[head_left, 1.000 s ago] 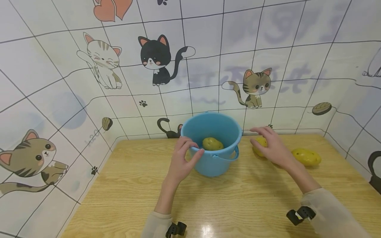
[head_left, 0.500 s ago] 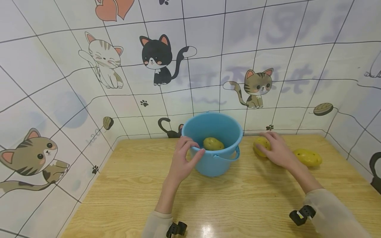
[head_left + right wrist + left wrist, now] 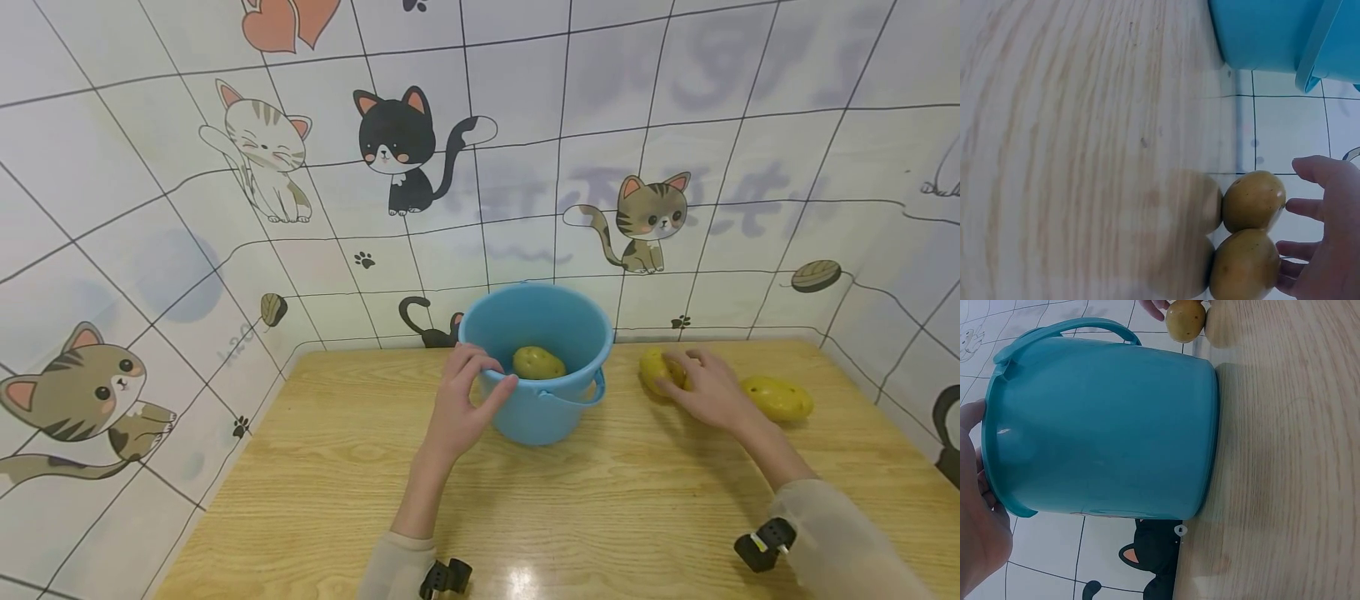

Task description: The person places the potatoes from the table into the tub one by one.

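A blue bucket stands at the back of the wooden table with one yellow potato inside. My left hand grips the bucket's near rim, thumb and fingers curled around it. My right hand lies over a second potato just right of the bucket, fingers spread and touching it. A third potato sits further right, beside my wrist. The right wrist view shows two potatoes next to my fingertips, which are not closed round either.
Tiled walls with cat pictures close in the table at the back and on both sides. The bucket's handle hangs down on its right side. Bare wood lies in front of the bucket.
My right hand has drawn in and settled onto the potato beside the bucket. My left hand has stayed on the bucket's rim, and the bucket has not moved.
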`<state>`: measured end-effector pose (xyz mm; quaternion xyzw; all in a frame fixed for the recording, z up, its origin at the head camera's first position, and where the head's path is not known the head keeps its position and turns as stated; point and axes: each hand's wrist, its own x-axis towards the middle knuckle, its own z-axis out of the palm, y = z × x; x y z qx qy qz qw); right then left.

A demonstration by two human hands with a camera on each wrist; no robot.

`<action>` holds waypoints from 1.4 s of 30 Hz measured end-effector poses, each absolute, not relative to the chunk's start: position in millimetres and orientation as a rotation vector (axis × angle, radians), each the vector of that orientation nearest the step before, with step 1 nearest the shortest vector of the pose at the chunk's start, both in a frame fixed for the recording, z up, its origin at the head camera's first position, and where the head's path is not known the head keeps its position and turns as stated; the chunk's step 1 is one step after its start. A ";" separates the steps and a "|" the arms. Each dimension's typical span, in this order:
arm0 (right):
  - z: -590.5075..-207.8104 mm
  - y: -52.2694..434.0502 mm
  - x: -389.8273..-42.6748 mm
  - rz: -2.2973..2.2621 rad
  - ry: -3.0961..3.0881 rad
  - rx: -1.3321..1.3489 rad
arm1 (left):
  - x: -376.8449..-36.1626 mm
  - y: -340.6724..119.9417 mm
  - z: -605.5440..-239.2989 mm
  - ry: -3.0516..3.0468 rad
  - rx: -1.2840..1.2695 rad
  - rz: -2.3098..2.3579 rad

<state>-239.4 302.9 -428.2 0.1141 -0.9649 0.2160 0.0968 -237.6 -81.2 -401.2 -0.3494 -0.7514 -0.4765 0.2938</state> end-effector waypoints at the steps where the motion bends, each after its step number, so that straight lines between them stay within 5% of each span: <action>1: -429.4 303.7 -239.2 0.639 -2.872 0.333 | -237.6 -81.2 -401.2 -2.002 -0.929 -1.268; 42: -428.2 324.8 -227.0 0.472 -3.037 0.113 | -238.0 -80.0 -401.8 -1.995 -0.921 -1.272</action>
